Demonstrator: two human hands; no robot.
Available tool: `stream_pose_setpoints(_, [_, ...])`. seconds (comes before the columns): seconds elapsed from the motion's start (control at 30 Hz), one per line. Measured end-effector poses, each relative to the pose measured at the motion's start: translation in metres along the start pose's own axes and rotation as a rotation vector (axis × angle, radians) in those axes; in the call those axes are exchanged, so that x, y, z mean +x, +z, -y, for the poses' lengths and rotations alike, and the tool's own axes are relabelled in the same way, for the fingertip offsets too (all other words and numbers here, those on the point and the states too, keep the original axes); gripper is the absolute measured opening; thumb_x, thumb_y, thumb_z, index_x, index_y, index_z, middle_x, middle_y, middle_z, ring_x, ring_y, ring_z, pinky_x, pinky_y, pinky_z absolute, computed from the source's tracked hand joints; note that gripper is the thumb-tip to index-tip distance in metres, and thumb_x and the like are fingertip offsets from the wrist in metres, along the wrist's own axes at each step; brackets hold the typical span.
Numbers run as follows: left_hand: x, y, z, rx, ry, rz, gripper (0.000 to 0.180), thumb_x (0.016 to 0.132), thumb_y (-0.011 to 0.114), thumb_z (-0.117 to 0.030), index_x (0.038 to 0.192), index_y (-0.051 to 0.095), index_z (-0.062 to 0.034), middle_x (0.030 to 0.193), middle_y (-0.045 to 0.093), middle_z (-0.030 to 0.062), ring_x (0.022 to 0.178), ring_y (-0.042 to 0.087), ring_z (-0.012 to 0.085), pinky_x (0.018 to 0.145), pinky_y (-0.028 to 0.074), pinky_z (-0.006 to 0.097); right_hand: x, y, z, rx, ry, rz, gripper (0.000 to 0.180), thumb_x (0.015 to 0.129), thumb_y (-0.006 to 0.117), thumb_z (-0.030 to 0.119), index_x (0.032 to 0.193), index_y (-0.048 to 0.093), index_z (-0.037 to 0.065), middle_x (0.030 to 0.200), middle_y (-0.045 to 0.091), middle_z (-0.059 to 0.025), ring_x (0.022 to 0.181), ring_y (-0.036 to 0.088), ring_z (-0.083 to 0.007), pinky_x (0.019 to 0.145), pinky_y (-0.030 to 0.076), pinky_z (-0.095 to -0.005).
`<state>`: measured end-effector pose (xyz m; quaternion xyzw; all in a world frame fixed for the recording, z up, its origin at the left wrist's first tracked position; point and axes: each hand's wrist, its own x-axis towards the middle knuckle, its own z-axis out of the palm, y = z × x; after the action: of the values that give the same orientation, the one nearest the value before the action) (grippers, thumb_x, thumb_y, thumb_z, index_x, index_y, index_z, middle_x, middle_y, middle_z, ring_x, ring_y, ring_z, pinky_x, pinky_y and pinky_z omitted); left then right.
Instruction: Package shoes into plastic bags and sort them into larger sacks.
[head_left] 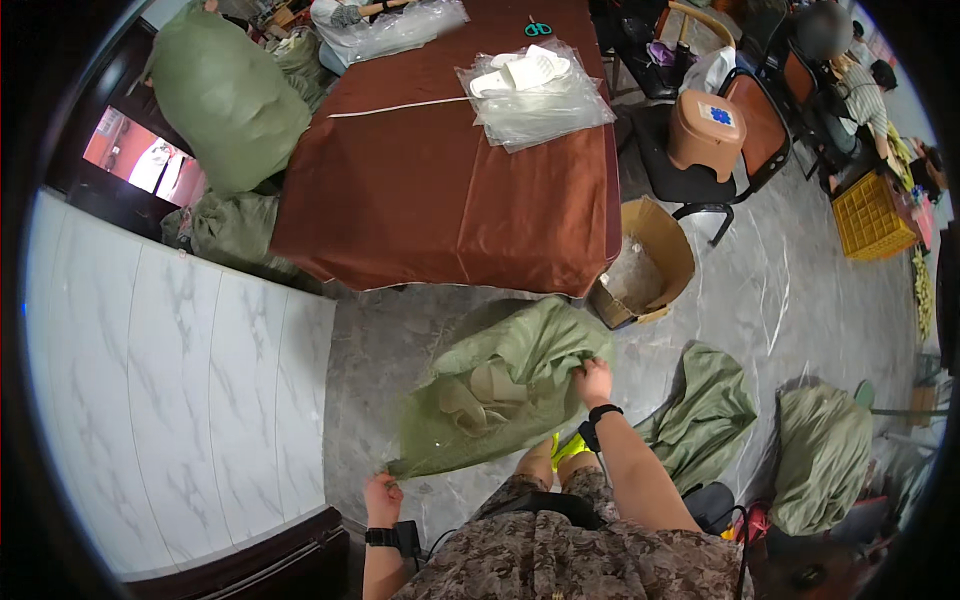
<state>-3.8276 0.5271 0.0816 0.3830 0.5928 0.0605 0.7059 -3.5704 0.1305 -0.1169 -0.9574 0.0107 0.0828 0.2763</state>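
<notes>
A large green woven sack (535,340) hangs low over the floor in front of my legs, its mouth spread wide. Inside it lie several pale slippers (470,402), partly hidden by the fabric. My left hand (382,498) is closed on the sack's near left corner. On the other side, my right hand (593,382) grips a bunched part of the rim. The fabric stretches between both hands.
Beyond the sack stands a table with a brown cloth (380,190), bearing white slippers (520,72) on clear plastic bags and scissors (538,28). An open cardboard box (672,245) is beside it. Green sacks (825,455) lie right; a stuffed one (230,100) stands far left.
</notes>
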Motion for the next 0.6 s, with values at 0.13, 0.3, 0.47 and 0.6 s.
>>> stream_pose_setpoints(0.13, [-0.002,0.018,-0.003,0.033,0.023,0.063,0.011,0.078,0.052,0.002,0.082,0.05,-0.009,0.068,0.042,-0.0023,0.047,0.032,0.0095,0.043,0.027,0.024,0.014,0.007,-0.024,0.601,0.405,-0.029,0.025,0.089,0.048,0.019,0.107,0.06,0.005,0.104,0.064,-0.0135,0.093,0.058,-0.0352,0.082,0.045,-0.0386])
stream_pose_setpoints(0.3, [-0.058,0.108,-0.019,0.398,0.054,0.272,0.01,0.077,0.053,0.0,0.081,0.052,-0.009,0.071,0.047,-0.0018,0.05,0.035,0.0095,0.047,0.029,0.023,-0.006,-0.034,-0.057,1.604,0.647,-0.346,0.03,0.095,0.038,0.02,0.114,0.056,0.004,0.108,0.061,-0.0098,0.098,0.059,-0.0234,0.082,0.048,-0.0365])
stream_pose_setpoints(0.47, [-0.108,0.166,-0.034,0.667,0.1,0.266,0.012,0.073,0.056,-0.004,0.084,0.056,-0.0091,0.074,0.052,-0.0017,0.057,0.043,0.0065,0.048,0.029,0.02,0.008,-0.088,-0.054,1.614,0.78,-0.279,0.034,0.095,0.033,0.018,0.118,0.056,0.005,0.111,0.06,-0.0101,0.101,0.058,-0.024,0.086,0.046,-0.0368])
stream_pose_setpoints(0.6, [-0.109,0.174,-0.074,0.425,0.17,0.312,0.011,0.073,0.055,-0.003,0.081,0.052,-0.0111,0.074,0.048,-0.0038,0.056,0.042,0.0056,0.048,0.029,0.02,0.045,-0.143,0.028,1.656,0.48,-0.203,0.03,0.094,0.038,0.012,0.115,0.057,0.001,0.11,0.062,-0.0077,0.102,0.057,-0.019,0.09,0.044,-0.0307])
